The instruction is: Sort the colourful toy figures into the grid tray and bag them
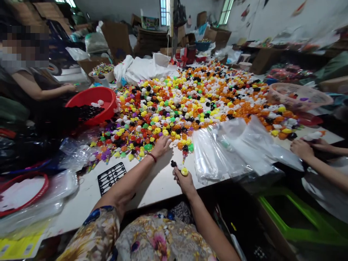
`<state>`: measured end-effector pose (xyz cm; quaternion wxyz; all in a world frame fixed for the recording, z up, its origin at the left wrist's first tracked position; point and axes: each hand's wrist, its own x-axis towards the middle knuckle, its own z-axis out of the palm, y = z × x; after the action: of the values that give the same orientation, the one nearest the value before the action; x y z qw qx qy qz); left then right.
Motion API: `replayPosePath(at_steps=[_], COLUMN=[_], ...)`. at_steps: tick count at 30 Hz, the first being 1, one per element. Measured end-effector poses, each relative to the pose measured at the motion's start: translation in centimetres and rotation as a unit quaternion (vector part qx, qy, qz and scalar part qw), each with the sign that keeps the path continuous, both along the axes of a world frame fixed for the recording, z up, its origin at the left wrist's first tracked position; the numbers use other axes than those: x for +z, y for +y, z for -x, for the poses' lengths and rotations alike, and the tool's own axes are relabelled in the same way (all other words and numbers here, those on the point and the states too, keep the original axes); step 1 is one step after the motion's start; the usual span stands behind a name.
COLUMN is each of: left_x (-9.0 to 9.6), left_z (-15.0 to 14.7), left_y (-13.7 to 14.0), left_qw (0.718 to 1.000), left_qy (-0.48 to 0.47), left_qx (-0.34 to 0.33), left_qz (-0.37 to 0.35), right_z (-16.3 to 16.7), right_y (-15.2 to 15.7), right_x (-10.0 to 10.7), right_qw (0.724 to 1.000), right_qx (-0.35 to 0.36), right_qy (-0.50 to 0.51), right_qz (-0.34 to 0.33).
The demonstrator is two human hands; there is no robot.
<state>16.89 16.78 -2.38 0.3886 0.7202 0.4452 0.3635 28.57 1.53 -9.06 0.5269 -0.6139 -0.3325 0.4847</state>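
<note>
Just above the near edge of a white table (160, 183), around its middle, the person's right hand (185, 181) has its fingers pinched on a small, knobbly black plastic piece (174, 164), which pokes out past the fingertips; a round yellow plastic piece (184, 171) shows against the same fingers. Farther in and to the left, the left hand (162, 145), a dark red beaded bracelet (152, 157) on its wrist, reaches palm down to the near fringe of a broad pile of small plastic pieces (176, 99) in orange, yellow, white, black, red, green and purple; whether it grips one cannot be told. That pile spreads back toward the far edge. Left of the left forearm, by the near edge, lies a flat black plastic grid (112, 177). To the right of the right hand, a stack of clear plastic bags (217, 154) lies along the near edge. Toward the right edge, a co-worker's hands (301, 149) hold a white piece (312, 136), with a pale pink openwork basket (301, 97) beyond them. At the left side stands a round red plastic tub (110, 99), another person (35, 85) beside it. White sheeting (144, 69) is heaped toward the far left corner.
</note>
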Motion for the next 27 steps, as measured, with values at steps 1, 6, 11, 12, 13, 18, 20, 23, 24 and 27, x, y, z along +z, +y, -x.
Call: replayPosePath(at_steps=[1,6,11,12,13,18,20,23,24,27], left_x=[-0.1,-0.8,-0.7,-0.6,-0.6,-0.6,-0.7,-1.0,-1.0,-1.1], left_z=[0.9,4.3,5.5,5.6,5.6,5.5,5.4,5.1,5.0,4.7], left_y=[-1.0,-6.7,-9.8,-10.1,-10.2,-10.7,-10.9,-11.3,-11.4,-11.8], left_qw=[0.997,0.949,0.947,0.95,0.954,0.974,0.979,0.983,0.984,0.985], left_qy=[-0.055,-0.199,-0.175,-0.17,-0.164,-0.098,-0.072,-0.045,-0.04,-0.022], left_qx=[0.003,0.002,0.006,0.002,-0.003,-0.036,-0.036,-0.033,-0.033,-0.035], left_qz=[0.049,0.246,0.27,0.262,0.251,0.2,0.188,0.175,0.171,0.167], right_z=[-0.2,-1.3,-1.6,-1.6,-1.6,-1.5,-1.5,-1.5,-1.5,-1.4], right_y=[-0.1,-0.9,-1.8,-1.9,-2.1,-3.1,-3.5,-3.8,-3.8,-3.8], right_x=[0.2,2.4,4.9,5.2,5.3,5.6,5.8,6.1,6.2,6.4], right_qw=[1.0,0.992,0.953,0.943,0.933,0.898,0.887,0.876,0.876,0.885], right_qx=[-0.002,0.02,0.12,0.141,0.157,0.196,0.21,0.236,0.243,0.252], right_qy=[-0.003,-0.094,-0.204,-0.225,-0.245,-0.319,-0.343,-0.362,-0.359,-0.33], right_qz=[-0.004,-0.081,-0.191,-0.202,-0.211,-0.233,-0.229,-0.215,-0.212,-0.209])
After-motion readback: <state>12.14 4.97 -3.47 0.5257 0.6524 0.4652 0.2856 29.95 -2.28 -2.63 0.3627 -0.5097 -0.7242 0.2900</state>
